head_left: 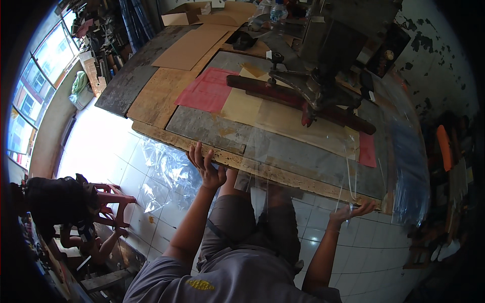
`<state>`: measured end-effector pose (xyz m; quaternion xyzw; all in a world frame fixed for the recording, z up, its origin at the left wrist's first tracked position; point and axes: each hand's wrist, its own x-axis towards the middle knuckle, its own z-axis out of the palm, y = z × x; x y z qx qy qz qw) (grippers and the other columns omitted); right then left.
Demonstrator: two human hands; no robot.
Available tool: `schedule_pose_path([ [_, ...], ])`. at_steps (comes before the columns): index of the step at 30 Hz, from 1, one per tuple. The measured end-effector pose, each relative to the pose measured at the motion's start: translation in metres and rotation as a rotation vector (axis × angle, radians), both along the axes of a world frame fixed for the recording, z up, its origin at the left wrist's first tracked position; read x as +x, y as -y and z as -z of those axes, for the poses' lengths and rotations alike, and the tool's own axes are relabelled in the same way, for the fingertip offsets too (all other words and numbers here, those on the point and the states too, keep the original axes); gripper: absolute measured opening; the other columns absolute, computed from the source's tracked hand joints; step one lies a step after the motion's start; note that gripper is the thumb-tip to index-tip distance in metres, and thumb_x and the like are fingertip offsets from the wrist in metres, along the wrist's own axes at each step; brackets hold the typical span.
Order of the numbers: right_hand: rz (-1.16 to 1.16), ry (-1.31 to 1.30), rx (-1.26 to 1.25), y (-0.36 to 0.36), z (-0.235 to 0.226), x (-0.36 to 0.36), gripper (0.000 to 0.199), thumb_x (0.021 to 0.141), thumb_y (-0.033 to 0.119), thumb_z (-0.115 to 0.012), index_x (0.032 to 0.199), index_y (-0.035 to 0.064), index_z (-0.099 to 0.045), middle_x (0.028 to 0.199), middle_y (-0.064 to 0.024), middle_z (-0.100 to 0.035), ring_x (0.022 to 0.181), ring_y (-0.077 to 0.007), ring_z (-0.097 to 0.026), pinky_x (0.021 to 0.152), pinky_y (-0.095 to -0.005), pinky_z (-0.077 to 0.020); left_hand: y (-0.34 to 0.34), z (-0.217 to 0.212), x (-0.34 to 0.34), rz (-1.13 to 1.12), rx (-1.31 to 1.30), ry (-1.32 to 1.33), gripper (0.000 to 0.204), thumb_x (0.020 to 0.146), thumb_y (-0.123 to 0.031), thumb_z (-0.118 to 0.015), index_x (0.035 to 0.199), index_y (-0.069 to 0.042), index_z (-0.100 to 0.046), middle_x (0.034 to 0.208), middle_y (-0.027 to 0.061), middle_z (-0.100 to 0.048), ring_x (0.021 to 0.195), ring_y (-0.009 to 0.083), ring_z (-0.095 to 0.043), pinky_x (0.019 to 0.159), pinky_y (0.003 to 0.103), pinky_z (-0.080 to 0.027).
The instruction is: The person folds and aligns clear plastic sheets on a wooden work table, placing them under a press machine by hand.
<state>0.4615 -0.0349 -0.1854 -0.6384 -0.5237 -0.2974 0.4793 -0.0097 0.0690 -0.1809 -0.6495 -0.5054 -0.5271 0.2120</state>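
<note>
My left hand (206, 166) rests at the worn wooden front edge (166, 140) of the work table, its fingers stretched up and apart. A sheet of clear plastic film (260, 151) lies across the table and hangs over this edge beside it. At the right end of the same edge, my right hand (353, 210) is turned with its fingers stretched out to the right. The film's right side runs down to this hand and touches it; whether any is pinched cannot be made out. Above the film sits the long dark red bar (298, 98) of a press.
Yellow and pink sheets (204, 91) lie under the bar. Cardboard (194, 48) is at the far left. Stacked clear bags (409, 171) hang off the right side. Loose plastic (169, 174) lies on the floor. Another person (60, 202) works at lower left near a red stool (113, 202).
</note>
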Motion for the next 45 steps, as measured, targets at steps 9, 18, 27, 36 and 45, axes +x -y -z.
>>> schedule_pose_path([
  [9, 0.012, 0.032, -0.021, 0.0011, 0.0018, 0.0024, 0.062, 0.105, 0.037, -0.037, 0.155, 0.0029, -0.023, 0.167, -0.0217, -0.017, 0.157, -0.0443, -0.003, 0.122, -0.0683, -0.0063, -0.0002, 0.0016, -0.0014, -0.009, 0.003, -0.014, 0.055, 0.099, -0.038, -0.047, 0.145, -0.011, -0.038, 0.157, 0.0308, -0.031, 0.145, 0.0542, -0.026, 0.117, 0.070, -0.017],
  [18, 0.000, 0.024, -0.026, 0.0030, 0.0019, 0.0029, 0.063, 0.104, 0.036, -0.039, 0.155, 0.0028, -0.024, 0.166, -0.0214, -0.017, 0.156, -0.0440, -0.003, 0.122, -0.0687, -0.0062, -0.0007, 0.0002, -0.0009, -0.018, 0.016, -0.028, 0.055, 0.099, -0.038, -0.047, 0.146, -0.011, -0.037, 0.156, 0.0309, -0.032, 0.144, 0.0538, -0.027, 0.117, 0.070, -0.018],
  [27, -0.006, 0.015, -0.023, 0.0035, 0.0051, 0.0071, 0.066, 0.101, 0.038, -0.043, 0.153, 0.0011, -0.025, 0.165, -0.0247, -0.017, 0.155, -0.0463, -0.004, 0.121, -0.0680, -0.0059, -0.0022, 0.0019, -0.0007, -0.016, 0.027, -0.025, 0.056, 0.098, -0.038, -0.048, 0.145, -0.011, -0.037, 0.155, 0.0304, -0.032, 0.144, 0.0536, -0.028, 0.116, 0.071, -0.018],
  [36, 0.001, 0.024, -0.021, 0.0022, 0.0051, 0.0052, 0.063, 0.103, 0.038, -0.043, 0.151, 0.0019, -0.026, 0.165, -0.0244, -0.017, 0.155, -0.0469, -0.005, 0.121, -0.0687, -0.0074, -0.0016, 0.0026, -0.0012, -0.019, 0.015, -0.022, 0.056, 0.095, -0.035, -0.051, 0.144, -0.011, -0.038, 0.156, 0.0303, -0.032, 0.144, 0.0539, -0.027, 0.117, 0.071, -0.017],
  [45, 0.007, 0.018, -0.006, 0.0006, 0.0024, 0.0031, 0.064, 0.105, 0.045, -0.038, 0.151, 0.0019, -0.028, 0.164, -0.0236, -0.019, 0.155, -0.0466, -0.006, 0.121, -0.0691, -0.0070, -0.0017, 0.0030, -0.0014, -0.020, 0.021, -0.024, 0.056, 0.097, -0.036, -0.051, 0.145, -0.012, -0.037, 0.156, 0.0300, -0.032, 0.145, 0.0536, -0.026, 0.117, 0.071, -0.018],
])
